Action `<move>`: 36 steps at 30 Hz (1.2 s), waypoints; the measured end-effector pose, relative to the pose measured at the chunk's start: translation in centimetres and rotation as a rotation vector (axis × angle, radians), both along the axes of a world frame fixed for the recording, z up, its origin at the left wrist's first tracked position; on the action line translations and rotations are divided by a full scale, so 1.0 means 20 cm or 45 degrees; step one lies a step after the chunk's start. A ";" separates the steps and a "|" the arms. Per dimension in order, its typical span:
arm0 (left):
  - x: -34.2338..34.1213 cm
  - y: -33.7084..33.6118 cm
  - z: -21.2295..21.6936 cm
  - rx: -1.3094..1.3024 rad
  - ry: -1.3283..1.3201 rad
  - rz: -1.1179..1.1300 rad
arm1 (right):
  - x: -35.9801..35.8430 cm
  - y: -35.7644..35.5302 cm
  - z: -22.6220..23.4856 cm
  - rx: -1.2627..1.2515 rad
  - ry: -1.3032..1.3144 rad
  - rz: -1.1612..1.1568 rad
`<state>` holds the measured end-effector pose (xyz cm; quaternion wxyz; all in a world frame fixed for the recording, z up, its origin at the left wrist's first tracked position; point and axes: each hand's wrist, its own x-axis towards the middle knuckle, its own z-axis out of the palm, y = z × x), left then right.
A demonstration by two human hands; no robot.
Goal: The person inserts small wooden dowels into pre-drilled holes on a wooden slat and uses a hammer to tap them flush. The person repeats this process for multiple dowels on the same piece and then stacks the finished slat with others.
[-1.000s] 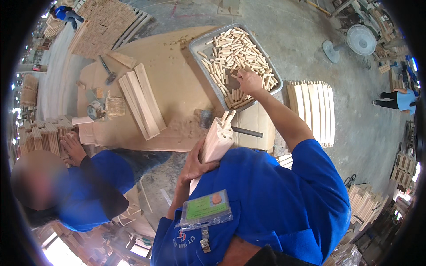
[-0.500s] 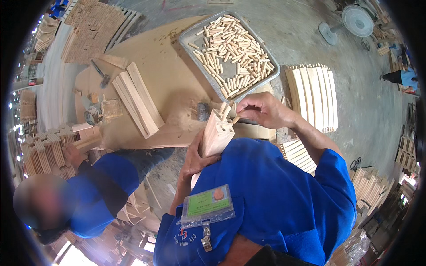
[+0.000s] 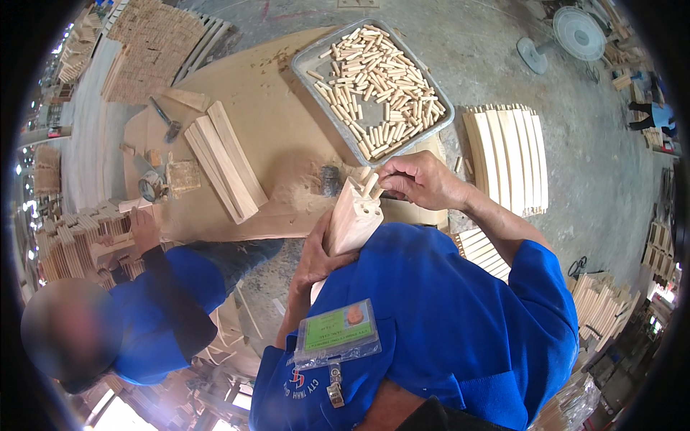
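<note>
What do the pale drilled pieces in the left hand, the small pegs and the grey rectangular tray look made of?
Pale, long drilled pieces: likely bare wood, given their matte tan faces. Small pale cylindrical pegs: likely unvarnished wood, equally matte. Grey rectangular tray: plastic or metal, unclear; its surface looks dull.

The pale, straight-sided wood (image 3: 351, 224) slants in the left grip (image 3: 314, 257), its drilled end uppermost. Round dark holes show in that end. Short, pale dowels (image 3: 370, 184) stand up from it, close together; the one at the right grip (image 3: 422, 181) is partly hidden by the fingers.
</note>
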<state>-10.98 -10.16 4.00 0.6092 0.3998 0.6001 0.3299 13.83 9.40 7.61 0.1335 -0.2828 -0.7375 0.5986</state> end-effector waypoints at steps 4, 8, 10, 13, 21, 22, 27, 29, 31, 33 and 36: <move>0.00 -0.01 0.00 0.028 0.078 -0.028 | 0.00 0.00 -0.02 0.264 0.073 0.018; 0.01 -0.01 0.00 0.048 0.142 -0.043 | 0.01 0.00 0.01 0.248 0.056 0.027; 0.01 0.00 0.00 0.056 0.162 -0.056 | 0.02 -0.01 -0.02 0.297 0.089 0.027; 0.00 0.00 0.01 0.063 0.173 -0.070 | 0.03 0.01 -0.03 0.368 0.036 0.078; -0.01 -0.01 -0.03 0.129 0.140 -0.072 | 0.01 0.00 -0.06 0.349 0.038 0.058; 0.00 -0.01 -0.03 0.112 0.119 -0.052 | 0.01 0.01 -0.06 0.342 0.061 0.074; -0.01 -0.04 -0.06 0.085 0.061 0.044 | 0.06 0.24 -0.13 -0.645 -0.068 -0.035; -0.02 -0.03 -0.05 0.074 0.075 0.018 | 0.01 0.34 -0.34 -0.304 -0.266 -0.289; -0.02 -0.03 -0.04 0.060 0.069 -0.001 | -0.07 0.35 -0.60 0.294 -0.505 -0.368; -0.02 -0.02 -0.03 0.057 0.057 0.018 | -0.17 0.33 -0.72 0.851 -0.701 -0.316; -0.01 -0.05 -0.01 0.046 0.111 0.069 | -0.19 0.33 -0.75 0.695 -0.835 -0.139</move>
